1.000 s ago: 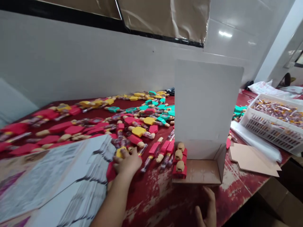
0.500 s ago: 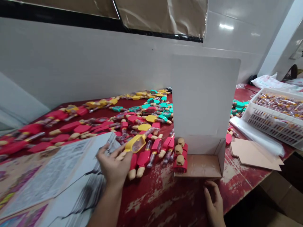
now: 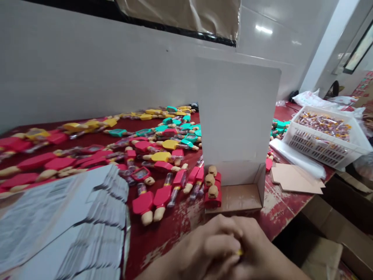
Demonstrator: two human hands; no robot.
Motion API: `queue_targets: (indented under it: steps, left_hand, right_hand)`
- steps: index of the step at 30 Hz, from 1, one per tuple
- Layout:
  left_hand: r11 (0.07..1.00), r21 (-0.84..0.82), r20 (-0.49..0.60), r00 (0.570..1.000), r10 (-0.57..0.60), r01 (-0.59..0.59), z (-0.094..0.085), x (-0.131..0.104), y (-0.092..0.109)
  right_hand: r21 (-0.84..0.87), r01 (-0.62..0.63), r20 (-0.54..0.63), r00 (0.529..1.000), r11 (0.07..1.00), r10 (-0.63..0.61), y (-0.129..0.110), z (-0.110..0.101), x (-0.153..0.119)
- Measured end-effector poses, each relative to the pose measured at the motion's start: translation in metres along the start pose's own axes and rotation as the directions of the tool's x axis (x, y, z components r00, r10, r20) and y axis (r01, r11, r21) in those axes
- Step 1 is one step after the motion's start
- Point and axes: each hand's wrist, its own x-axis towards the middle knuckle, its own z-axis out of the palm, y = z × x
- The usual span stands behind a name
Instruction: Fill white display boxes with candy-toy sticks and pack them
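Observation:
My left hand (image 3: 214,245) and my right hand (image 3: 256,241) are closed together low in front of the open cardboard box (image 3: 244,196). Only a speck of the yellow toy (image 3: 239,252) shows between the fingers; the rest of it is covered. Inside the box, three red toys (image 3: 214,202) with beige knobbed tops stand in a row along the left wall. The box's tall white lid (image 3: 239,112) is raised at the back. Left of the box lie loose red toys (image 3: 163,195) with beige ends and clear tubes.
A stack of printed flat cartons (image 3: 96,217) lies at the left. Yellow toys (image 3: 93,124) and green toys (image 3: 190,138) spread toward the wall. At right are a white basket (image 3: 317,146) of small filled tubes, a clear plastic roll (image 3: 297,157) and cardboard sheets (image 3: 297,179).
My left hand has carried the yellow toy from the pile rightward to my right hand, and both hands now close around it. The view has shifted to the right.

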Motion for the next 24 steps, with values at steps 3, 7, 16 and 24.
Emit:
queue_targets:
  steps: [3,7,16,24]
  left_hand:
    - [0.997,0.064,-0.265,0.964,-0.015,0.033,0.001,0.005,-0.034]
    - [0.934,0.306,-0.450,0.892,-0.028,0.184,-0.001,0.009,-0.097]
    - [0.928,0.372,-0.320,0.935,0.151,-0.023,0.013,0.008,-0.138]
    - [0.969,0.245,-0.387,0.917,0.097,0.001,0.009,0.013,-0.125]
  right_hand:
    - [0.106,-0.176,-0.152,0.970,0.979,0.191,0.014,-0.009,0.001]
    - [0.012,-0.141,-0.681,0.724,0.990,0.111,0.051,-0.025,0.017]
    - [-0.254,0.073,-0.723,0.648,0.964,-0.239,0.104,0.020,0.057]
    - [-0.368,-0.025,-0.708,0.655,0.929,-0.263,0.102,0.028,0.064]
